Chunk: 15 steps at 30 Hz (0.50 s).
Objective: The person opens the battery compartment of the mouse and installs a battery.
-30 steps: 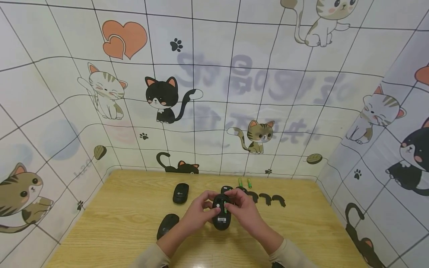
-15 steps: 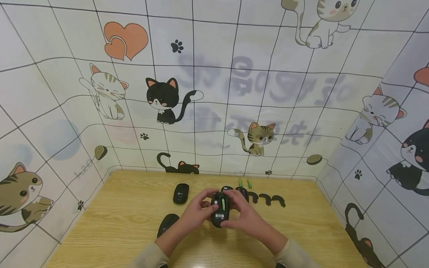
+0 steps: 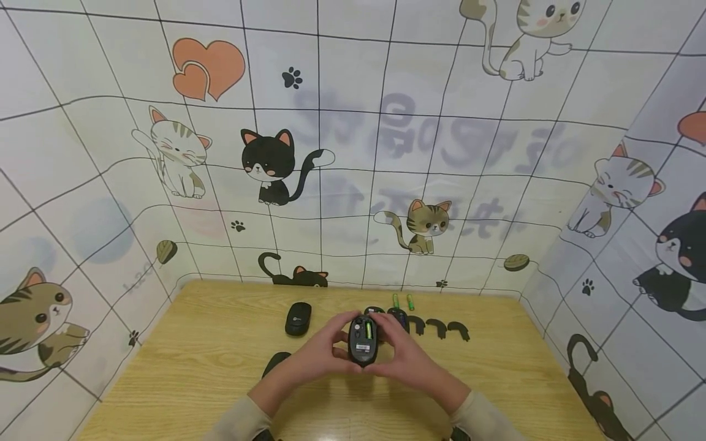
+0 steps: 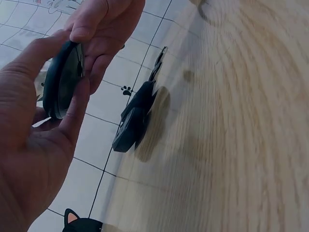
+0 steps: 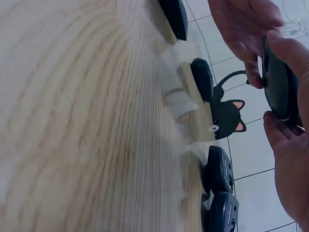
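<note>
A black computer mouse [image 3: 363,354] is held above the table with its underside toward the head camera. Its battery slot lies uncovered, a green battery [image 3: 369,331] inside. My left hand [image 3: 322,350] grips the mouse's left side, fingers at the top end and thumb at the lower end. From the other side my right hand [image 3: 405,355] grips it the same way, the two thumbs close together at the bottom. Both wrist views show the mouse edge-on: the mouse [image 4: 62,82] in the left one, the mouse [image 5: 280,84] in the right one.
Two more mice stand on the left, a far mouse [image 3: 298,318] and a near mouse [image 3: 276,362] partly behind my left forearm. Behind my hands are a mouse [image 3: 374,310] and another mouse [image 3: 398,315]. Curved black covers [image 3: 437,327] and two green batteries [image 3: 410,301] lie right of these.
My right thumb has left the battery area and moved down to the mouse's lower end, exposing the battery. The left thumb has followed, sliding from the underside to that end.
</note>
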Motion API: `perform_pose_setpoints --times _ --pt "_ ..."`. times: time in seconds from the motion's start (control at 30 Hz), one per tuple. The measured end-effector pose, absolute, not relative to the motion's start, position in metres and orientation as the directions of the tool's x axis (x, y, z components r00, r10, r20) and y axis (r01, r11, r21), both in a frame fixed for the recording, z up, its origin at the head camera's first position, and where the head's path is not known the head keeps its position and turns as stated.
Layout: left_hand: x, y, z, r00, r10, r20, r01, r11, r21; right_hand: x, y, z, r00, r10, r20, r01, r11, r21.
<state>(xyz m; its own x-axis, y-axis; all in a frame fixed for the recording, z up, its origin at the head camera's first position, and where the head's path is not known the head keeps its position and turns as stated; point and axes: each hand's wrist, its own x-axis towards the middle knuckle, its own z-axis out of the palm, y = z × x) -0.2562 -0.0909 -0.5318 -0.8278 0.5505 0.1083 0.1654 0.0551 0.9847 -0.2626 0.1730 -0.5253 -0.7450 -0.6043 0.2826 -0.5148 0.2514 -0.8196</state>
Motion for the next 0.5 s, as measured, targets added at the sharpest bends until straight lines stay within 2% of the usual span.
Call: perform_pose_setpoints --times 0.1,0.23,0.5 --pt "-0.259 -0.093 -0.533 -0.809 0.575 0.121 0.206 0.085 0.975 -0.268 0.173 -0.528 -0.755 -0.606 0.252 -0.484 0.256 -0.837" --pt "-0.263 -0.097 -0.536 -0.819 0.554 0.150 0.298 0.186 0.936 -0.274 0.171 -0.529 -0.765 -0.609 0.208 -0.455 0.282 -0.845" --pt "-0.287 -0.108 -0.539 -0.821 0.540 0.186 0.427 0.364 0.828 -0.300 0.161 -0.532 -0.757 -0.613 0.227 -0.546 0.402 -0.735"
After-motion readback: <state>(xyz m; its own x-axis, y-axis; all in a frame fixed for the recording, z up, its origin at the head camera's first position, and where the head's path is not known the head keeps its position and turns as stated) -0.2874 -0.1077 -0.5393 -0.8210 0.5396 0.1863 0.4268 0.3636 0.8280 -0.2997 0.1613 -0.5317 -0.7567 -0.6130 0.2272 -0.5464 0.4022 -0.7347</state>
